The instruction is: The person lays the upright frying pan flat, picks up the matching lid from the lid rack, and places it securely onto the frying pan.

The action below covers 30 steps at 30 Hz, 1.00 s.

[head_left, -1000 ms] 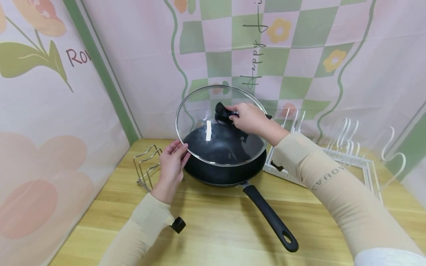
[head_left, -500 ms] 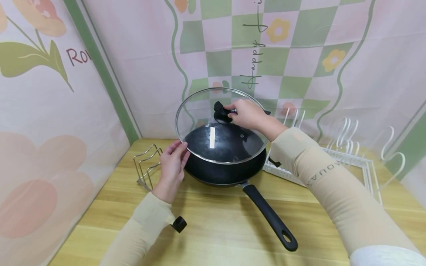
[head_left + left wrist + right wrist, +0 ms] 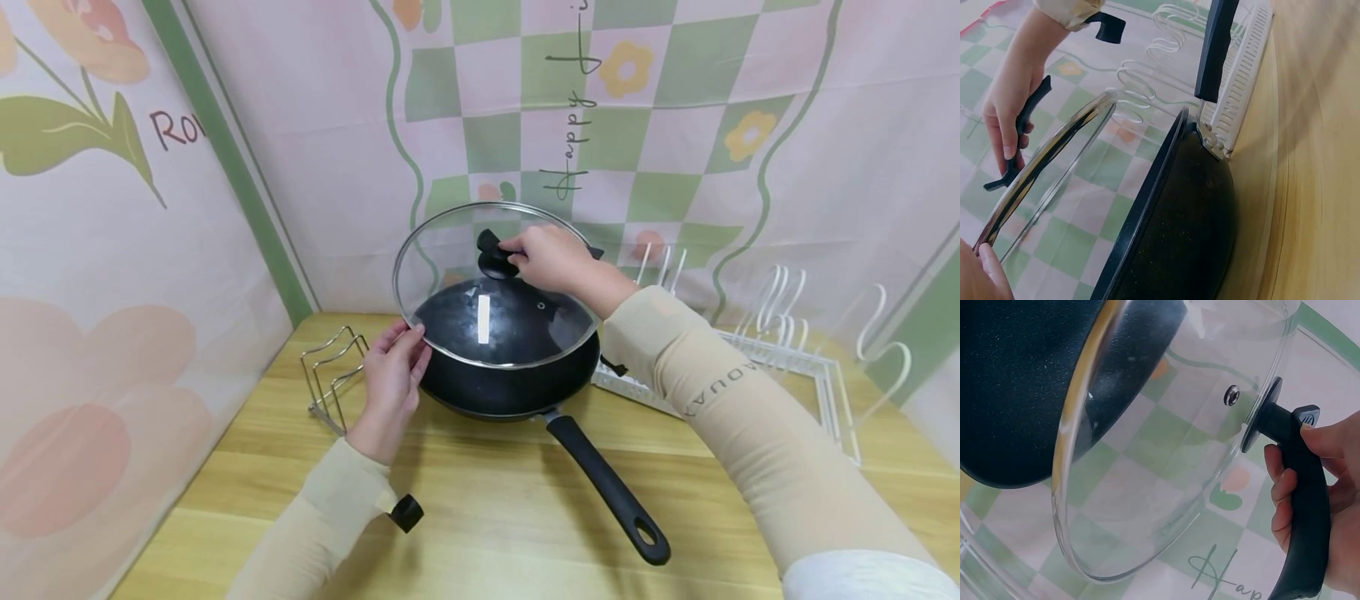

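Note:
A round glass lid (image 3: 483, 319) with a metal rim hangs tilted over a black frying pan (image 3: 510, 393). My right hand (image 3: 555, 260) grips the lid's black handle (image 3: 1304, 500), fingers curled round it and thumb near its top. At the lid's left side, my left hand (image 3: 392, 367) pinches the rim between thumb and fingers. In the left wrist view a gap shows between lid and pan, and my left hand (image 3: 982, 275) is partly cut off at the corner. The pan stands on the table, its long handle (image 3: 607, 492) pointing toward the front right.
Left of the pan stands a small metal wire rack (image 3: 324, 418). Behind my right arm is a white rack (image 3: 830, 392) with curved upright wires, partly hidden by the sleeve. A patterned cloth (image 3: 495, 83) hangs behind the wooden table (image 3: 480, 500).
The lid has tilted a little and its upper edge has come down slightly. My right hand, with the handle, has shifted slightly left. My left hand keeps its pinch on the rim.

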Tool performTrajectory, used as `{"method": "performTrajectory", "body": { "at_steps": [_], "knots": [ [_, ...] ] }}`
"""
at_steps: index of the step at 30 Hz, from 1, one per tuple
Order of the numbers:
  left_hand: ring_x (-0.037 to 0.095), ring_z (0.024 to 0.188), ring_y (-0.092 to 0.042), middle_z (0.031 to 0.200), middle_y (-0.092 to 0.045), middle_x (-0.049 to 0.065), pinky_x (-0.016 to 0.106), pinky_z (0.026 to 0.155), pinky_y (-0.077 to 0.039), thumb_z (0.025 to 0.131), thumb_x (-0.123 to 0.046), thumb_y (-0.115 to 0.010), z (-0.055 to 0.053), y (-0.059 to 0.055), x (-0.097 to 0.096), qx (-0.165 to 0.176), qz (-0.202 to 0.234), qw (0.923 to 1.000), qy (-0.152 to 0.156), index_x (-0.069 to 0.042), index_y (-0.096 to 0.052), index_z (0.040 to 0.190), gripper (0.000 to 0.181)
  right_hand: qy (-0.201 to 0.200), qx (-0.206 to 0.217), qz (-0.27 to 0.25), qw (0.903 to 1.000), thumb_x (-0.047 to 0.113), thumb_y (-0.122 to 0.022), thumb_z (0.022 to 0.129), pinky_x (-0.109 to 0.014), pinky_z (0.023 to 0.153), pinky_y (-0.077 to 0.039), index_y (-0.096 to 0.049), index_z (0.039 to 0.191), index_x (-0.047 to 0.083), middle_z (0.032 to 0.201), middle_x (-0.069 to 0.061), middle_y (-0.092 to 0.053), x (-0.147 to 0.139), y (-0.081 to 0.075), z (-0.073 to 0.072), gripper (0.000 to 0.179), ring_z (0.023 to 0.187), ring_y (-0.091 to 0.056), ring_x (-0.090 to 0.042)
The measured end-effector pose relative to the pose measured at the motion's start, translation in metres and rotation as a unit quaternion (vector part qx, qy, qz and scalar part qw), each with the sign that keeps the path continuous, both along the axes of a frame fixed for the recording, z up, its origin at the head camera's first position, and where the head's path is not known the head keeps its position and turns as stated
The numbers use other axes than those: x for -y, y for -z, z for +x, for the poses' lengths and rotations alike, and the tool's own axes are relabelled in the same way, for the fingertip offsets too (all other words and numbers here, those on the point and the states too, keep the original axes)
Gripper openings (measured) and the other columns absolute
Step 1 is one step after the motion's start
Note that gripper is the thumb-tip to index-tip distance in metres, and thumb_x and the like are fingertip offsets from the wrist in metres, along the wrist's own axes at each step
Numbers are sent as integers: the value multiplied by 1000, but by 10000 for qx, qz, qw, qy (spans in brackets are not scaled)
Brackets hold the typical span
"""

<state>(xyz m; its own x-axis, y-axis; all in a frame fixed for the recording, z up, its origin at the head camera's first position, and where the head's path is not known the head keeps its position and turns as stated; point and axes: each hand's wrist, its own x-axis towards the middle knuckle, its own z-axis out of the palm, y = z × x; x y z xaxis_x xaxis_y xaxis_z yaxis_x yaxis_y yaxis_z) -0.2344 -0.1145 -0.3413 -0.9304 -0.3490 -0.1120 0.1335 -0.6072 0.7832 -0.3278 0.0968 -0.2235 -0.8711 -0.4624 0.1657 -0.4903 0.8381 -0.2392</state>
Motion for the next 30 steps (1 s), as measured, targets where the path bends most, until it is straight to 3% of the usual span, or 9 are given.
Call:
{"method": "performTrajectory", "body": {
  "at_steps": [4, 7, 10, 18, 25, 30],
  "knots": [
    [8, 65, -61, 80, -62, -2, 20, 64, -58, 92, 11, -64, 3, -3, -2, 2, 35, 10000, 34, -6, -53, 114, 30, 1, -56, 133, 9999, 17, -52, 106, -44, 82, -47, -62, 142, 13, 134, -19, -64, 2, 0, 1, 37, 92, -60, -33],
    [8, 65, -61, 82, -58, -2, 21, 64, -58, 92, 13, -63, 5, -4, -2, -8, 79, 10000, 52, -7, -50, 120, 37, -38, -111, 223, 9997, 16, -52, 106, -49, 93, -47, -63, 141, 13, 137, -17, -63, 3, 2, 1, 37, 112, -61, -35],
    [8, 66, -60, 85, -55, -1, 21, 65, -58, 92, 14, -62, 5, -4, -1, -22, 80, 10000, 49, -5, -48, 124, 39, -69, -129, 238, 9996, 16, -52, 106, -51, 97, -45, -64, 140, 12, 137, -15, -63, 4, 3, 2, 36, 120, -59, -36],
    [9, 69, -59, 86, -61, 0, 19, 67, -58, 97, 7, -63, 4, 1, 0, 75, -75, 9999, 62, -1, -47, 132, 40, -150, -213, 282, 9993, 15, -53, 106, -48, 90, -46, -65, 138, 11, 133, -15, -66, 5, 3, 1, 35, 109, -63, -35],
    [10, 72, -59, 88, -62, 1, 20, 69, -58, 100, 0, -62, 6, 2, 1, 97, -71, 9999, 50, -5, -52, 125, 27, -191, -153, 322, 9992, 14, -53, 106, -44, 81, -48, -66, 137, 10, 131, -16, -67, 8, 4, 1, 34, 90, -62, -32],
    [10, 71, -58, 86, -61, 2, 20, 68, -58, 101, 0, -62, 7, 2, 2, 124, -115, 9999, -12, -6, -53, 123, 24, -159, -73, 278, 9995, 15, -53, 106, -42, 77, -48, -66, 137, 11, 131, -15, -67, 9, 5, 3, 33, 87, -62, -31]
  ]
}}
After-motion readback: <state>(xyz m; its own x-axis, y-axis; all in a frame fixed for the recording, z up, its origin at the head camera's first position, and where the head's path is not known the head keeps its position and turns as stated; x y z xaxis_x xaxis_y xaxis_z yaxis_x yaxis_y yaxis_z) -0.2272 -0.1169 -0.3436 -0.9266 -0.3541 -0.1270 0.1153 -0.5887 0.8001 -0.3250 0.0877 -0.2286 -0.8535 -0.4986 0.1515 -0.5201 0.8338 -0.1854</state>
